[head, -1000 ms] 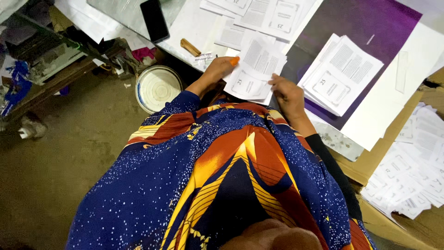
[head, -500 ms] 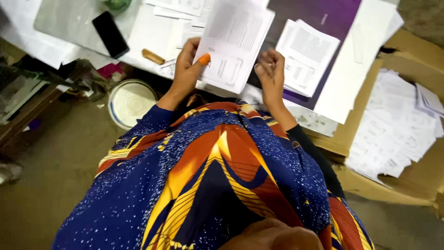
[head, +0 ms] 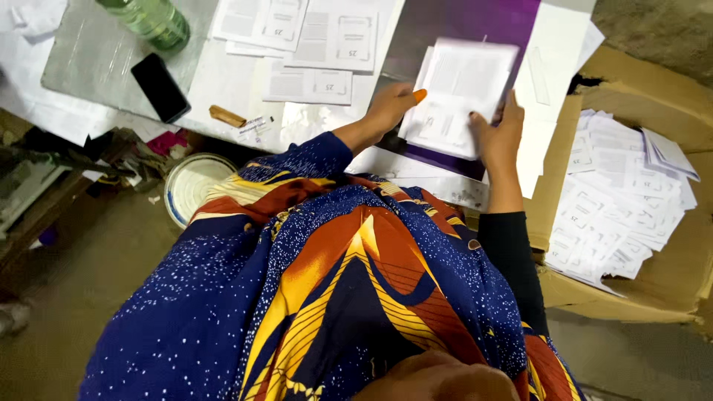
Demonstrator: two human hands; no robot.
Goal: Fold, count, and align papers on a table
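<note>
Both of my hands hold one stack of white printed sheets (head: 462,96) above a purple sheet (head: 475,30) on the table. My left hand (head: 392,105) grips the stack's left edge, thumb on top. My right hand (head: 499,134) grips its lower right edge. The stack looks blurred from motion. My patterned blue, orange and yellow dress fills the lower part of the view.
More printed sheets (head: 316,37) lie on the table at the back, with a black phone (head: 160,87), a green bottle (head: 148,18) and a small brown stick (head: 226,116). A cardboard box (head: 668,282) on the right holds several loose sheets. A white bucket (head: 191,184) stands on the floor.
My hands have carried the stack of sheets to the right, over the purple sheet, and the camera has moved closer to the table.
</note>
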